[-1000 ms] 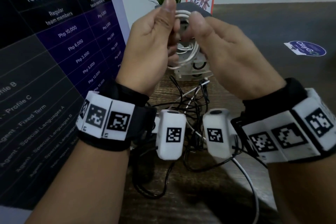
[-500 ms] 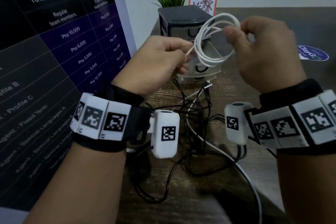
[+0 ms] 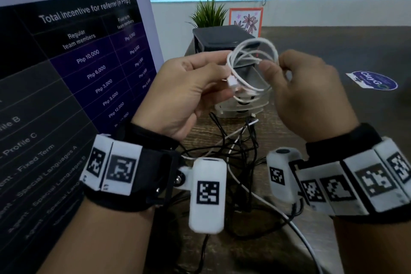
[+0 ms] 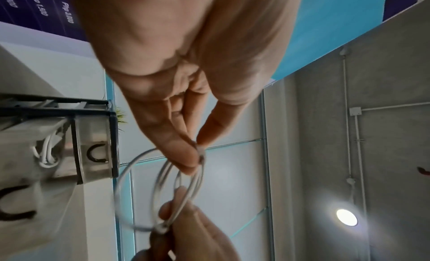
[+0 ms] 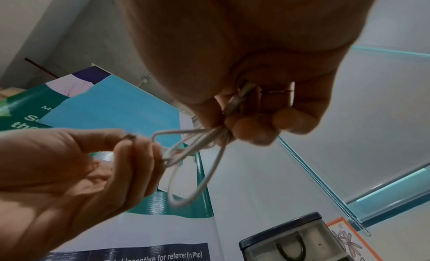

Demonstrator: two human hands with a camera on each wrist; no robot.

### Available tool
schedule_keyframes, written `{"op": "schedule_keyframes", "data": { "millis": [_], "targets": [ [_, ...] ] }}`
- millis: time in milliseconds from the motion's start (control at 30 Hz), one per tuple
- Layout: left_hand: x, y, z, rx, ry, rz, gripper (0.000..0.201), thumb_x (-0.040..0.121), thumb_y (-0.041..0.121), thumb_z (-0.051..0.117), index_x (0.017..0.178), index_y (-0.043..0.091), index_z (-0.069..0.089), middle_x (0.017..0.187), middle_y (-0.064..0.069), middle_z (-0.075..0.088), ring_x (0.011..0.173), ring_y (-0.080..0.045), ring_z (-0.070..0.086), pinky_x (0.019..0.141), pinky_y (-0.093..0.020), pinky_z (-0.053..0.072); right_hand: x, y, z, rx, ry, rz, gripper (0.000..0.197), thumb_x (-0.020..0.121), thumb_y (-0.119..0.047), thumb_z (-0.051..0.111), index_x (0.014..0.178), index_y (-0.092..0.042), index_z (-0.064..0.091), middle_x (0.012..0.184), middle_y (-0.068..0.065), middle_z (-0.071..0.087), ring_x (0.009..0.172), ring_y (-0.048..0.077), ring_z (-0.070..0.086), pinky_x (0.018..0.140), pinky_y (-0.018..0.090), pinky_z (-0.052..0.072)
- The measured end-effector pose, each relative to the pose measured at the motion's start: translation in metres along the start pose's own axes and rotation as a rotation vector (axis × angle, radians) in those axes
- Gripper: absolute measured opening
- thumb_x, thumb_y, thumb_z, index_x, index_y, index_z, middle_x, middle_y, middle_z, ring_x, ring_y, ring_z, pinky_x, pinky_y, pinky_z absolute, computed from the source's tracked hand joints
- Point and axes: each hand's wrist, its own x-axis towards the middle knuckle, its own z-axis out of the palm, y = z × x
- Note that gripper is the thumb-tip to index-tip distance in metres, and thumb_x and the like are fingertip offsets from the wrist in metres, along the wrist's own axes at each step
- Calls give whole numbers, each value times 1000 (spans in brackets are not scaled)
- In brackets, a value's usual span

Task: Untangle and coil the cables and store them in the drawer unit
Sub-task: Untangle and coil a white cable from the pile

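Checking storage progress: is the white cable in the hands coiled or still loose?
Coiled. The white cable forms several stacked loops, pinched by the left hand and the right hand.

the white cable (image 3: 252, 66) is wound into a few round loops and held up in the air in front of the drawer unit (image 3: 224, 39). one small white plug (image 3: 232, 81) sticks out at the left side of the coil. the drawer unit is a small box with a dark top and see-through drawers. a lower drawer is pulled out, with white cable inside. a messy pile of black cables (image 3: 240, 140) and a white one lies on the table, near the drawers.
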Motion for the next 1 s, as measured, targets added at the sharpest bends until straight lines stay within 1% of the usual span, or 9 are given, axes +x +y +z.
{"op": "schedule_keyframes", "data": {
  "millis": [100,167,233,467,667,800,867,933,1000],
  "targets": [
    [0,6,-7,-62,0,-31,27,89,-2,58,115,1,67,75,-7,72,62,-11,67,54,-14,54,0,1,3,-23,-78,52,37,99,-39,51,76,-10,50,61,1,49,71,29,46,60,39,27],
    [0,9,-10,-152,-16,-38,30,88,3,59,118,1,66,75,-6,70,61,-9,65,53,-12,52,0,2,5,-8,-73,44,36,99,-40,50,79,-10,53,67,5,61,76,32,58,67,40,45],
    [-2,11,-8,-217,-42,-35,37,84,9,61,120,0,64,78,-5,71,62,-8,66,52,-11,51,-1,1,9,0,-52,18,34,99,-40,49,83,-11,56,75,8,67,77,36,63,71,44,51],
    [-2,-1,1,82,-29,23,57,67,14,73,122,6,63,69,-5,72,57,-11,67,53,-14,54,-2,-4,18,36,99,-35,31,99,-35,49,81,-12,59,69,7,67,64,34,66,61,46,51],
    [2,-10,-7,322,11,74,28,77,8,77,103,1,71,61,-6,68,51,-12,62,53,-19,54,-4,-11,16,181,50,-8,30,100,-34,52,83,-12,63,70,2,69,53,14,66,51,34,52],
    [5,-14,-11,510,96,123,17,77,16,81,78,4,69,54,0,60,43,-8,49,42,-20,41,-6,-16,16,306,-34,32,28,101,-32,52,85,-11,63,68,1,68,44,8,64,40,32,49],
    [7,-15,-13,598,119,167,18,76,18,83,75,7,68,57,-6,63,50,-12,53,47,-27,48,-6,-16,15,364,-80,54,26,100,-31,53,85,-12,62,65,0,68,43,9,65,42,33,51],
    [9,-17,-16,655,120,195,14,77,10,82,79,6,68,73,-15,70,62,-24,63,64,-42,59,-6,-14,17,399,-121,62,25,99,-30,55,84,-12,63,64,0,68,45,12,66,47,34,53],
    [9,-17,-17,665,84,200,9,79,0,77,83,4,69,80,-17,72,76,-36,70,73,-50,59,-5,-11,18,417,-143,72,24,99,-30,56,83,-13,63,64,1,69,45,13,66,49,34,54]
  ]
}}
